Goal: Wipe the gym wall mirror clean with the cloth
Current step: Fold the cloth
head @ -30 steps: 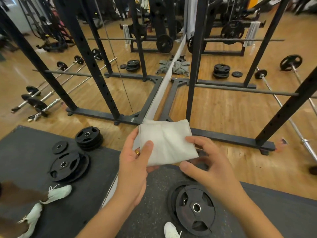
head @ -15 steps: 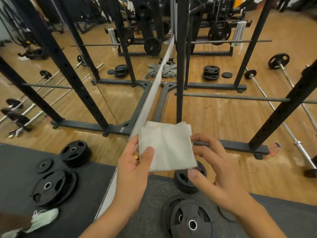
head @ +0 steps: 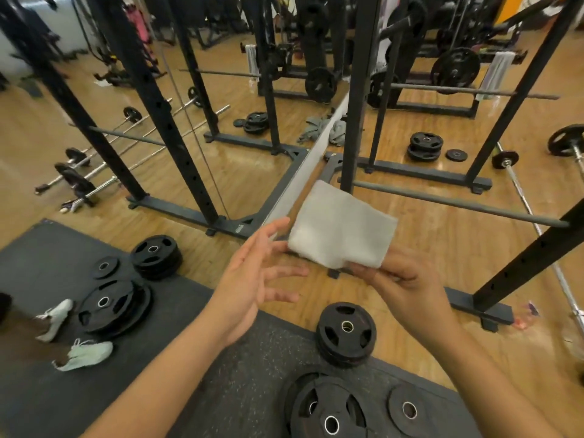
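Cloth risk: only right hand pinches it, by lower edge. Left hand spread, fingertips at left edge, contact unclear. Slip likely drops it on gritty floor, then smears mirror. Weight plates underfoot: trip hazard. Cloth pale grey, folded flat, midair near mirror base, off glass.

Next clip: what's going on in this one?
A person faces a gym wall mirror and holds a folded white cloth out in front. The right hand pinches the cloth's lower edge. The left hand is open beside it, fingers spread. The cloth appears to be off the glass, so wiping is not under way. Several weight plates lie below.
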Demonstrator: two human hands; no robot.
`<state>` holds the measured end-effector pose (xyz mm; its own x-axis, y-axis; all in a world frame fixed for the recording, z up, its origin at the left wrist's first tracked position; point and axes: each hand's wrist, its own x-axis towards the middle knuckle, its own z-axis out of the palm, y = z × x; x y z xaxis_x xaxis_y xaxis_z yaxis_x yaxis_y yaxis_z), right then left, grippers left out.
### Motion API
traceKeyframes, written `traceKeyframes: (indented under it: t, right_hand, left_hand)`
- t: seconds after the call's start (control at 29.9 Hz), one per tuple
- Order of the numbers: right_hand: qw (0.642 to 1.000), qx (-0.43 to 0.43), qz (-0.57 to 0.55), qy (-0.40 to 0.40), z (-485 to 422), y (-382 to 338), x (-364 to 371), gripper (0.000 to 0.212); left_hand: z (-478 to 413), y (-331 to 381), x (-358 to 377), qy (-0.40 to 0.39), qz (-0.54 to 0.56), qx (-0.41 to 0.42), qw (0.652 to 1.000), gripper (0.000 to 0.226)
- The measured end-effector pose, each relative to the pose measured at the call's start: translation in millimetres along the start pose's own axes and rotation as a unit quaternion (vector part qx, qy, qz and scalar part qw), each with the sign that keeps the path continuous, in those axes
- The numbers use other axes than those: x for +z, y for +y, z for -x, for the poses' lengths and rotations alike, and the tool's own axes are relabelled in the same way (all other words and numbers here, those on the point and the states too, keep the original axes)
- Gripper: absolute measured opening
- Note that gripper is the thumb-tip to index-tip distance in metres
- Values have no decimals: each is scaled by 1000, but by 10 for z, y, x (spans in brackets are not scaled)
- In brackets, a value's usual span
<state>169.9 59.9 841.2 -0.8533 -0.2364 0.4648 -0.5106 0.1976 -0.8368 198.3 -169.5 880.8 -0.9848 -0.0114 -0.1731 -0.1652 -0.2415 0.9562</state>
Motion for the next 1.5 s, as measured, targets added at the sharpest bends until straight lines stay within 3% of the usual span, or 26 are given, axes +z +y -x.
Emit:
traceKeyframes:
  t: [0.17,0.3,0.43,0.53,0.67,0.74,0.84,0.94,1.0,1.1,1.17,1.3,1.37,1.5]
  right_hand:
    - [984,-131,107,-49,-98,49,-208,25]
    - [966,-205,125,-99,-92,116,-365,36]
    - [985,-100,21,-139,-54,79,-495,43]
    - [991,16,-62,-115,-45,16,-483,40]
    - [993,69,12,-99,-92,73,-391,43]
    - [988,69,77,-112,-110,161,-354,54]
    - [987,43,131,-82,-166,229,-334,42]
    - [989,75,104,-72,-223,212,-323,14]
    - [990,119,29,-68,-250,184,-292,17]
    - [967,207,-142,-45,-286,94,-130,29]
    - [953,239,-185,-13,-321,87,33,26]
    - [963,227,-133,56,-358,199,266,5]
    - [966,219,-121,68,-376,245,306,20]
    - [970,210,-121,13,-377,271,402,40]
  left_hand:
    - [3,-29,85,-20,126,-66,990,46]
    - [-38,-83,167,-35,110,-74,991,46]
    - [-104,-178,223,-39,69,-24,997,25]
    - [-149,-230,214,-34,35,26,998,59]
    - [-176,-229,215,-40,-13,54,998,79]
    - [-201,-234,218,-30,-82,81,993,72]
    - [-254,-212,198,-19,-174,132,976,43]
    - [-321,-196,100,-7,-307,180,935,27]
    - [-385,-197,42,-6,-350,196,916,14]
    - [-411,-228,84,-42,-270,153,950,11]
    - [-417,-293,140,-25,-195,99,975,18]
    - [-450,-375,137,51,-29,18,998,34]
    - [-487,-370,61,49,-19,15,999,43]
    - [-555,-459,-127,72,-65,42,994,31]
